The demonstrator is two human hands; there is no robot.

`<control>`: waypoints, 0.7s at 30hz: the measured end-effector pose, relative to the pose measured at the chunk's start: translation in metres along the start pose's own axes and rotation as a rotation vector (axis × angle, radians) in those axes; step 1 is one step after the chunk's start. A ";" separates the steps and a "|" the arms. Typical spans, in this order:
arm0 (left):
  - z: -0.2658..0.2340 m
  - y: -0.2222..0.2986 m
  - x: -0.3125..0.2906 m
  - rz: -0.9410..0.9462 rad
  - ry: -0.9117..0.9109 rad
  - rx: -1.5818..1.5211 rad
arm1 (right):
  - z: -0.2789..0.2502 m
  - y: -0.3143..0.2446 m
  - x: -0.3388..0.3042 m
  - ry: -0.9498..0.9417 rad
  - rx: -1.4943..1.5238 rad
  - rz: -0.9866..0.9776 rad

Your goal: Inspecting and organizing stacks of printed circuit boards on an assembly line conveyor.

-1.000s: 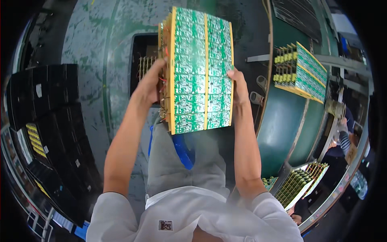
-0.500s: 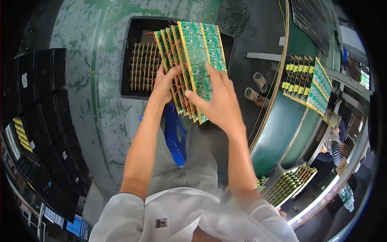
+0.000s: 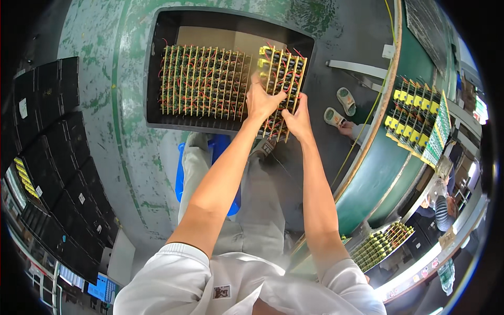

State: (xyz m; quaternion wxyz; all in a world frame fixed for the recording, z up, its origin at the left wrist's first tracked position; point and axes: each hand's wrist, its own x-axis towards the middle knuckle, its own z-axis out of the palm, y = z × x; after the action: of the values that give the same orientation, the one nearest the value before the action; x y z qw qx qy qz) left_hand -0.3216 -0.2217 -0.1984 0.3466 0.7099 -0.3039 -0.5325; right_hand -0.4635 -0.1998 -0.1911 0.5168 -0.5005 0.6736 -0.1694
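Note:
A bundle of upright circuit boards (image 3: 286,71) with red wires is squeezed between my two hands at the right end of a black bin (image 3: 220,14). My left hand (image 3: 262,101) presses the bundle's left side, its thumb across the board edges. Against the right side, my right hand (image 3: 299,118) is closed with its thumb at the lower edges. A long row of similar upright boards (image 3: 202,84) fills the bin's left and middle. Whether the held bundle rests on the bin's floor cannot be seen.
A blue stool (image 3: 181,170) stands below the bin, by my legs. To the right runs a green bench (image 3: 362,170) carrying another board stack (image 3: 412,113). Stacked black bins (image 3: 47,168) line the left. A co-worker's sandalled foot (image 3: 336,118) shows beneath the bench.
The bundle has moved from in front of the bin to its right end, turning so its board edges face up. Both hands went right with it; more of the row shows.

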 end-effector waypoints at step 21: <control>0.066 -0.121 0.071 -0.136 -0.036 0.235 | 0.050 0.126 0.073 0.040 -0.212 0.097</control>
State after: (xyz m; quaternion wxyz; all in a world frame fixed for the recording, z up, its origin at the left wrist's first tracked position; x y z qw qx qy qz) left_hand -0.3599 -0.2204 -0.3486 0.2188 0.7549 -0.3212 -0.5282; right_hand -0.4808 -0.1915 -0.3441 0.4552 -0.5156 0.7213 -0.0818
